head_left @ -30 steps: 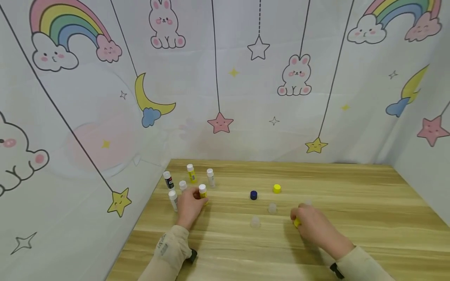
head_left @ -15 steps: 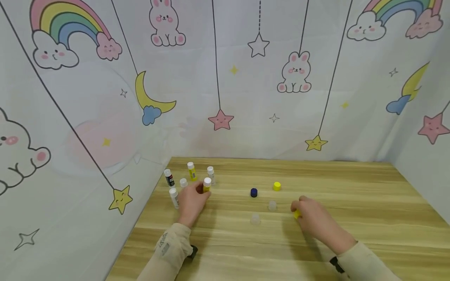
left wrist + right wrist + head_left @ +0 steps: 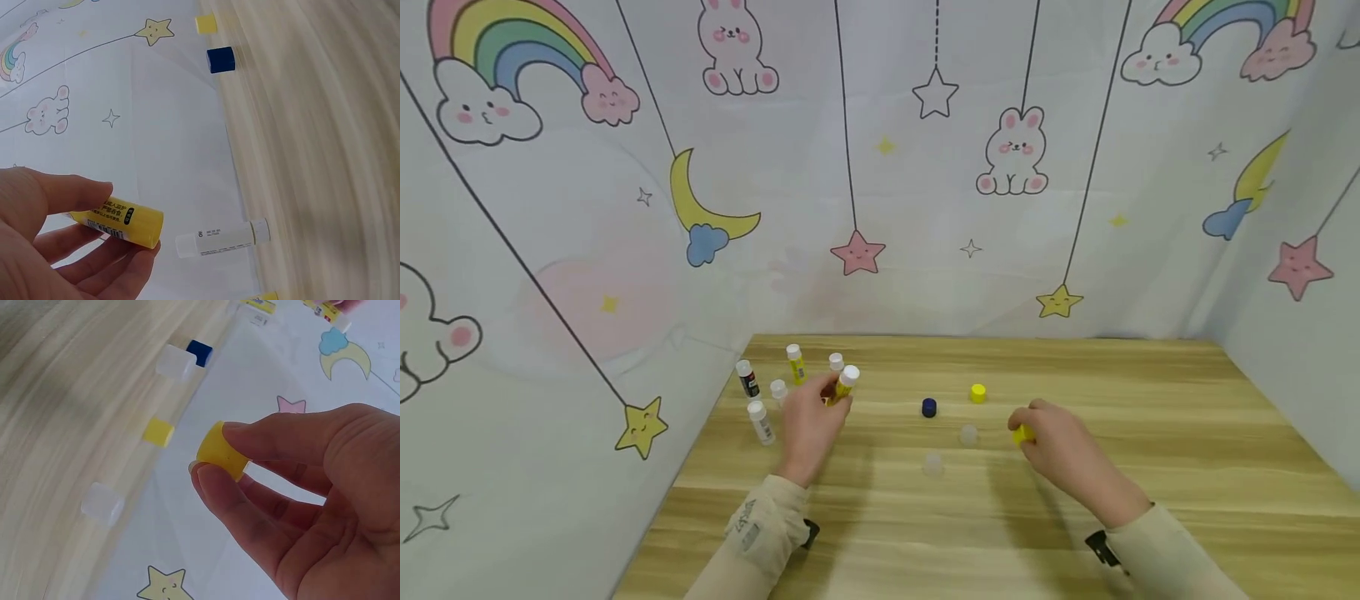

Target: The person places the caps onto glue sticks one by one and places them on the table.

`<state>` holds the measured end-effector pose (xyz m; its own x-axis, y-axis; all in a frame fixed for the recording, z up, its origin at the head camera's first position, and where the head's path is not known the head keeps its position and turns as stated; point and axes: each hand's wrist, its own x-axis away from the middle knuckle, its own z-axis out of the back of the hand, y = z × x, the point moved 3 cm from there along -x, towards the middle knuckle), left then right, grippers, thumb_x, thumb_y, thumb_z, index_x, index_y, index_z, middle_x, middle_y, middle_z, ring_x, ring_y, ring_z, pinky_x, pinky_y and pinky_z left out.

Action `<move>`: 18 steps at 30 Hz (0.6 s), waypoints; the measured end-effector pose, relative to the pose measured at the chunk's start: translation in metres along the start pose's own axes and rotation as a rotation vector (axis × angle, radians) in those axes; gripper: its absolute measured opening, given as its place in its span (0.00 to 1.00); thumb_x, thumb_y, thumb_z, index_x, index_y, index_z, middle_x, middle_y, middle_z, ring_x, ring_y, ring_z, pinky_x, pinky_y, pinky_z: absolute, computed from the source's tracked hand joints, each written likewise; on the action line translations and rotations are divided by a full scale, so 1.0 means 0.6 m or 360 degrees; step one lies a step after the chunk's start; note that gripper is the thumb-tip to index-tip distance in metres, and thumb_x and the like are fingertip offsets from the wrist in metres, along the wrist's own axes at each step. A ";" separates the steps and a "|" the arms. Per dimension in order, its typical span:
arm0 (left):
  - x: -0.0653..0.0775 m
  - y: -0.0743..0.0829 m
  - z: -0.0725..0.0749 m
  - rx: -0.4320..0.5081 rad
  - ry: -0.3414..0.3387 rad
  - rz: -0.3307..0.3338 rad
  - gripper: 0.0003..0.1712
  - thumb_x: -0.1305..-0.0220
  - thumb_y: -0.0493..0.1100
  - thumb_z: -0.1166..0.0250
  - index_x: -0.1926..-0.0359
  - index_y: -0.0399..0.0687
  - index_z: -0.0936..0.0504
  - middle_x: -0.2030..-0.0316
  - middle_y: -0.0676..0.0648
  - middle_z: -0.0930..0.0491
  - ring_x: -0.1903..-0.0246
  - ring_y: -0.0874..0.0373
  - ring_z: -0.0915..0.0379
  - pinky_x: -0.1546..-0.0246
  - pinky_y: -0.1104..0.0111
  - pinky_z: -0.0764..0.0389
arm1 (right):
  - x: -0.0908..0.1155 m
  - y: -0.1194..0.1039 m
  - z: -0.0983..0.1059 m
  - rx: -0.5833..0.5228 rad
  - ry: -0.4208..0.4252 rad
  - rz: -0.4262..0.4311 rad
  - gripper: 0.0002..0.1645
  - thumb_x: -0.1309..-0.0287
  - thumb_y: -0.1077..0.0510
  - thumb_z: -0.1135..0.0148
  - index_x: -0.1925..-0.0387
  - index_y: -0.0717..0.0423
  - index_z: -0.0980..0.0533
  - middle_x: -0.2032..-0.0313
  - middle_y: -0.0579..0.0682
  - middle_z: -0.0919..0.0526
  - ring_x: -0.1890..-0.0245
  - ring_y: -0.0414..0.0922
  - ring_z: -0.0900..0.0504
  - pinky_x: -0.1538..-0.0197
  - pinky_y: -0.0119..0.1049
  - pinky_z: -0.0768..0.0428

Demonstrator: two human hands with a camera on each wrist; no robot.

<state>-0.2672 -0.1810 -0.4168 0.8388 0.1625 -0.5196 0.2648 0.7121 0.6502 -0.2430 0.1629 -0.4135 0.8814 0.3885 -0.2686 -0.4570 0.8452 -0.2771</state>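
My left hand (image 3: 811, 427) grips a yellow glue stick (image 3: 140, 224) with a white top, lifted off the table and tilted to the right. Beside that hand, a white glue stick (image 3: 760, 422) and a partly hidden one (image 3: 778, 389) stand on the left of the table. My right hand (image 3: 1067, 454) pinches a yellow cap (image 3: 220, 452) between thumb and fingers, above the table. Loose caps lie between the hands: a navy cap (image 3: 929, 407), another yellow cap (image 3: 977, 392) and two translucent caps, one farther back (image 3: 968, 434) and one nearer (image 3: 933, 464).
Behind the left hand stand a black-labelled glue stick (image 3: 748, 380), a yellow-bodied one (image 3: 797, 365) and a white one (image 3: 837, 362). The wooden table (image 3: 1120, 375) meets a printed cloth backdrop (image 3: 917, 292) at the back and both sides.
The left hand has raised the glue stick off the table and tipped it rightward. The right hand, with its yellow cap, has risen; the view has shifted slightly.
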 end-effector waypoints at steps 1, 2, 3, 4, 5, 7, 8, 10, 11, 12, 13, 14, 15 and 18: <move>-0.001 0.004 0.000 -0.0015 0.0012 -0.0031 0.18 0.49 0.34 0.23 0.54 0.45 0.12 0.64 0.47 0.13 0.65 0.53 0.18 0.63 0.57 0.17 | -0.001 -0.001 0.002 -0.0007 0.0013 0.0001 0.15 0.53 0.74 0.31 0.63 0.57 0.15 0.69 0.48 0.22 0.74 0.41 0.27 0.69 0.38 0.23; -0.002 0.009 0.000 -0.0033 0.0015 -0.0056 0.18 0.48 0.35 0.23 0.54 0.46 0.12 0.63 0.47 0.13 0.65 0.54 0.17 0.64 0.58 0.17 | -0.001 -0.001 0.004 -0.0012 0.0026 0.0000 0.15 0.52 0.73 0.30 0.63 0.57 0.15 0.69 0.48 0.22 0.74 0.41 0.27 0.69 0.38 0.23; -0.002 0.013 0.000 -0.0045 0.0012 -0.0075 0.17 0.48 0.35 0.23 0.55 0.46 0.12 0.63 0.48 0.13 0.65 0.54 0.18 0.64 0.58 0.18 | -0.002 -0.001 0.006 -0.0015 0.0038 -0.0003 0.14 0.52 0.73 0.29 0.63 0.57 0.15 0.69 0.48 0.22 0.74 0.41 0.26 0.69 0.38 0.22; -0.003 0.017 -0.001 -0.0060 0.0008 -0.0094 0.17 0.48 0.36 0.23 0.55 0.47 0.12 0.63 0.48 0.13 0.65 0.55 0.18 0.64 0.58 0.18 | -0.002 -0.001 0.008 -0.0019 0.0049 -0.0014 0.14 0.52 0.73 0.29 0.63 0.57 0.15 0.69 0.49 0.21 0.74 0.42 0.26 0.70 0.38 0.22; -0.004 0.021 -0.002 -0.0077 0.0009 -0.0116 0.17 0.47 0.37 0.23 0.55 0.47 0.12 0.63 0.48 0.13 0.65 0.55 0.18 0.64 0.58 0.18 | -0.003 -0.002 0.010 -0.0020 0.0061 -0.0021 0.14 0.52 0.72 0.28 0.63 0.56 0.15 0.69 0.49 0.21 0.74 0.41 0.25 0.70 0.38 0.22; -0.003 0.028 -0.003 -0.0105 0.0017 -0.0152 0.17 0.47 0.37 0.23 0.55 0.48 0.12 0.63 0.49 0.14 0.64 0.55 0.18 0.65 0.58 0.18 | -0.004 -0.003 0.011 -0.0026 0.0079 -0.0035 0.14 0.51 0.71 0.27 0.62 0.56 0.15 0.68 0.48 0.20 0.74 0.41 0.25 0.70 0.38 0.21; -0.003 0.032 -0.004 -0.0114 0.0023 -0.0164 0.16 0.47 0.37 0.23 0.55 0.48 0.12 0.62 0.49 0.14 0.64 0.55 0.19 0.64 0.59 0.18 | -0.005 -0.004 0.012 -0.0031 0.0087 -0.0041 0.14 0.51 0.71 0.27 0.61 0.55 0.15 0.68 0.48 0.20 0.73 0.41 0.24 0.69 0.38 0.21; -0.001 0.038 -0.005 -0.0121 0.0046 -0.0191 0.16 0.47 0.37 0.23 0.55 0.47 0.12 0.62 0.49 0.14 0.64 0.55 0.19 0.65 0.58 0.19 | -0.008 -0.007 0.012 -0.0046 0.0104 -0.0044 0.14 0.51 0.70 0.26 0.61 0.55 0.15 0.67 0.48 0.20 0.73 0.41 0.23 0.69 0.38 0.21; 0.001 0.041 -0.006 -0.0122 0.0060 -0.0208 0.16 0.47 0.36 0.23 0.55 0.47 0.12 0.62 0.48 0.14 0.64 0.54 0.19 0.65 0.58 0.19 | -0.009 -0.009 0.011 -0.0052 0.0110 -0.0044 0.14 0.50 0.69 0.26 0.61 0.54 0.15 0.67 0.47 0.19 0.72 0.41 0.23 0.69 0.38 0.21; 0.002 0.043 -0.007 -0.0122 0.0066 -0.0220 0.16 0.48 0.36 0.23 0.56 0.46 0.12 0.63 0.48 0.15 0.65 0.54 0.20 0.66 0.58 0.20 | -0.011 -0.011 0.011 -0.0064 0.0115 -0.0045 0.14 0.50 0.69 0.26 0.60 0.54 0.15 0.66 0.47 0.19 0.72 0.41 0.23 0.68 0.37 0.21; 0.003 0.046 -0.009 -0.0119 0.0072 -0.0233 0.16 0.48 0.36 0.23 0.56 0.46 0.12 0.64 0.48 0.15 0.65 0.53 0.20 0.67 0.58 0.20 | -0.012 -0.013 0.011 -0.0075 0.0120 -0.0047 0.14 0.49 0.69 0.26 0.60 0.54 0.15 0.66 0.47 0.19 0.72 0.40 0.23 0.68 0.37 0.21; 0.005 0.048 -0.010 -0.0119 0.0076 -0.0247 0.16 0.48 0.35 0.23 0.56 0.46 0.12 0.64 0.48 0.15 0.66 0.52 0.20 0.68 0.58 0.21 | -0.013 -0.014 0.011 -0.0087 0.0126 -0.0050 0.14 0.49 0.68 0.26 0.60 0.54 0.15 0.66 0.47 0.19 0.72 0.40 0.23 0.68 0.37 0.21; 0.006 0.050 -0.012 -0.0120 0.0076 -0.0258 0.16 0.48 0.35 0.23 0.57 0.46 0.12 0.64 0.48 0.16 0.66 0.52 0.20 0.69 0.58 0.21 | -0.014 -0.015 0.011 -0.0100 0.0130 -0.0056 0.14 0.49 0.68 0.26 0.60 0.54 0.15 0.66 0.47 0.20 0.73 0.40 0.24 0.69 0.36 0.21; 0.009 0.054 -0.019 -0.0135 0.0068 -0.0280 0.16 0.48 0.35 0.24 0.56 0.47 0.12 0.65 0.49 0.16 0.66 0.51 0.20 0.70 0.58 0.22 | -0.015 -0.018 0.012 -0.0133 0.0144 -0.0080 0.14 0.49 0.69 0.26 0.59 0.54 0.15 0.67 0.46 0.21 0.74 0.39 0.25 0.69 0.35 0.22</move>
<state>-0.2595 -0.1493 -0.4050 0.7620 0.0580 -0.6450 0.3628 0.7868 0.4994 -0.2452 0.1527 -0.4016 0.8910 0.3085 -0.3332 -0.4240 0.8279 -0.3673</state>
